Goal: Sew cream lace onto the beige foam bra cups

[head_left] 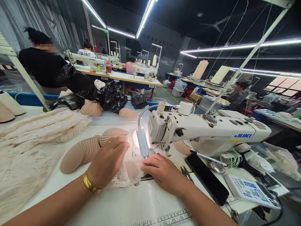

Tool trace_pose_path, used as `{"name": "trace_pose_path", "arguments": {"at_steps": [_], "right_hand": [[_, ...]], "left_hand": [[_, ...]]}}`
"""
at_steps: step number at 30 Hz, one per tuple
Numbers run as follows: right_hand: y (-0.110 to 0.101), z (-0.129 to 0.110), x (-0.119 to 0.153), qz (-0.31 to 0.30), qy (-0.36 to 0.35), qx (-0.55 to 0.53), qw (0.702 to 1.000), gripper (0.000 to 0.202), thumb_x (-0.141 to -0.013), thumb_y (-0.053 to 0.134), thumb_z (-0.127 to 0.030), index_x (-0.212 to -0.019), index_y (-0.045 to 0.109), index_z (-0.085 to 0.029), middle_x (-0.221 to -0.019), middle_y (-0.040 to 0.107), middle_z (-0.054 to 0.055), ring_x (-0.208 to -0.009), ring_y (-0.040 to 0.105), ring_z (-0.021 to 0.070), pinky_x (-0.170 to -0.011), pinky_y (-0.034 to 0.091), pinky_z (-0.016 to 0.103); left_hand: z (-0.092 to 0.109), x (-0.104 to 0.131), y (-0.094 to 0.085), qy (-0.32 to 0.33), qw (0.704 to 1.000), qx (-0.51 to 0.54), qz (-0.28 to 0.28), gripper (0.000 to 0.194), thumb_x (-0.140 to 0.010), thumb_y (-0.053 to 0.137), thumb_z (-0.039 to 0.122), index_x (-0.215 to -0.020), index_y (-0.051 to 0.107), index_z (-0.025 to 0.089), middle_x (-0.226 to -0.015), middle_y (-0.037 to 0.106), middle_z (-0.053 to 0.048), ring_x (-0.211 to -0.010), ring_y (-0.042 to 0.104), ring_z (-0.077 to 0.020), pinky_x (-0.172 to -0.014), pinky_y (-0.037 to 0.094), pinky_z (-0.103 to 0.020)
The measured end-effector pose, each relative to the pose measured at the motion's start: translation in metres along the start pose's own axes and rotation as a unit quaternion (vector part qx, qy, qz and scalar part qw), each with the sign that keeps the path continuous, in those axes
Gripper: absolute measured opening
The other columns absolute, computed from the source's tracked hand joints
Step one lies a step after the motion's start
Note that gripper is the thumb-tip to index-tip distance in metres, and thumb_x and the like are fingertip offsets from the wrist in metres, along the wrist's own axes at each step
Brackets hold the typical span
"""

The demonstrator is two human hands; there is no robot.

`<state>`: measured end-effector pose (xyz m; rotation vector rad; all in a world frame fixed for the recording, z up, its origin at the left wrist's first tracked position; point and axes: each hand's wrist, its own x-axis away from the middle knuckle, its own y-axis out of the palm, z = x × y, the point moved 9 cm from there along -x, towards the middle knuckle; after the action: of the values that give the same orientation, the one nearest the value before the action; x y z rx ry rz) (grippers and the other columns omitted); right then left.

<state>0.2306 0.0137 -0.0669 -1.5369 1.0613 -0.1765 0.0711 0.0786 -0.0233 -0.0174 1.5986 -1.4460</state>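
Across the white sewing table (pixel 113 207), can see sheer lace (pixel 118 180) running near-to-far between bunched left hand (pixel 107 163) and loosely curved right hand (pixel 163 172), the latter nearer the JUKI sewing machine (pixel 199 127), but cannot tell pinching from pressing.

Sheer, openwork lace cloth (pixel 119 180) is seen at the machine; rougher, crumpled lace is heaped in the pile (pixel 30 157). Cups (pixel 71 160) are faced in smooth, matt, foam-like material. Sewing machine (pixel 211 127) is finished in smooth, semi-gloss white, metal-looking. Lamp housing (pixel 142 141) is made of smooth plastic, by the look; its gooseneck (pixel 146 110) is ribbed, shiny metal. Bracelet (pixel 90 183) is polished, gold-toned metal. Phone (pixel 207 179) is fronted with glossy, glass-like black. Bag (pixel 113 97) is made of crinkled, shiny plastic. Surface (pixel 110 205) is coated smooth, faintly glossy.
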Motion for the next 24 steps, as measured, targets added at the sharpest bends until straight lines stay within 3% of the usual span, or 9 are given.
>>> {"name": "trace_pose_path", "arguments": {"at_steps": [1,3,5,7,10,15,24], "right_hand": [[-0.001,-0.001,0.000,0.005,-0.004,0.006,1.000,0.040,-0.097,0.051,0.001,-0.118,0.072,-0.025,-0.122,0.077,0.006,-0.106,0.064,0.0232,-0.087,0.057,0.036],[-0.001,-0.002,0.000,0.001,-0.002,0.018,1.000,0.038,-0.096,0.052,0.001,-0.117,0.071,-0.025,-0.120,0.076,0.005,-0.105,0.063,0.0220,-0.087,0.056,0.034],[0.000,-0.001,0.000,-0.014,0.013,0.035,0.999,0.036,-0.097,0.053,0.000,-0.114,0.071,-0.026,-0.117,0.075,0.005,-0.104,0.062,0.0213,-0.086,0.054,0.033],[-0.001,0.000,0.000,-0.030,0.030,0.054,0.998,0.036,-0.095,0.054,0.000,-0.113,0.071,-0.027,-0.112,0.072,0.004,-0.100,0.060,0.0207,-0.085,0.053,0.032],[-0.001,0.002,0.001,-0.052,0.046,0.065,0.995,0.038,-0.093,0.055,0.001,-0.112,0.072,-0.027,-0.103,0.069,0.003,-0.092,0.057,0.0196,-0.080,0.051,0.030],[-0.001,0.000,0.003,-0.064,0.024,0.046,0.997,0.035,-0.094,0.055,-0.001,-0.111,0.073,-0.024,-0.095,0.067,0.002,-0.087,0.055,0.0191,-0.074,0.047,0.028],[-0.005,-0.003,0.005,-0.051,0.005,0.009,0.999,0.035,-0.093,0.055,-0.001,-0.113,0.074,-0.023,-0.095,0.068,0.003,-0.088,0.055,0.0196,-0.073,0.047,0.030]], "left_hand": [[0.011,0.001,-0.012,0.035,0.998,-0.012,0.057,0.020,-0.106,0.044,0.013,-0.100,0.062,0.018,-0.104,0.070,-0.009,-0.096,0.064,-0.0250,-0.083,0.048,-0.037],[0.034,0.004,-0.017,0.109,0.991,-0.004,0.079,0.021,-0.103,0.047,0.007,-0.114,0.062,0.016,-0.114,0.069,-0.010,-0.106,0.062,-0.0249,-0.092,0.048,-0.038],[0.054,0.009,-0.004,0.175,0.984,0.017,0.014,0.022,-0.101,0.046,0.004,-0.108,0.063,0.017,-0.102,0.070,-0.007,-0.095,0.063,-0.0228,-0.088,0.048,-0.037],[0.065,0.015,0.014,0.213,0.975,0.007,-0.056,0.025,-0.100,0.045,0.003,-0.088,0.062,0.018,-0.083,0.066,-0.003,-0.076,0.059,-0.0219,-0.076,0.048,-0.038],[0.063,0.022,0.033,0.206,0.972,-0.017,-0.114,0.031,-0.097,0.047,0.002,-0.073,0.057,0.019,-0.076,0.061,-0.003,-0.069,0.054,-0.0222,-0.066,0.045,-0.037],[0.057,0.029,0.045,0.191,0.969,0.017,-0.157,0.029,-0.097,0.045,0.001,-0.079,0.061,0.017,-0.084,0.064,-0.005,-0.075,0.057,-0.0224,-0.067,0.047,-0.037],[0.061,0.024,0.041,0.186,0.969,0.077,-0.144,0.026,-0.100,0.042,0.003,-0.090,0.061,0.017,-0.088,0.063,-0.005,-0.077,0.056,-0.0216,-0.070,0.049,-0.036]]}}
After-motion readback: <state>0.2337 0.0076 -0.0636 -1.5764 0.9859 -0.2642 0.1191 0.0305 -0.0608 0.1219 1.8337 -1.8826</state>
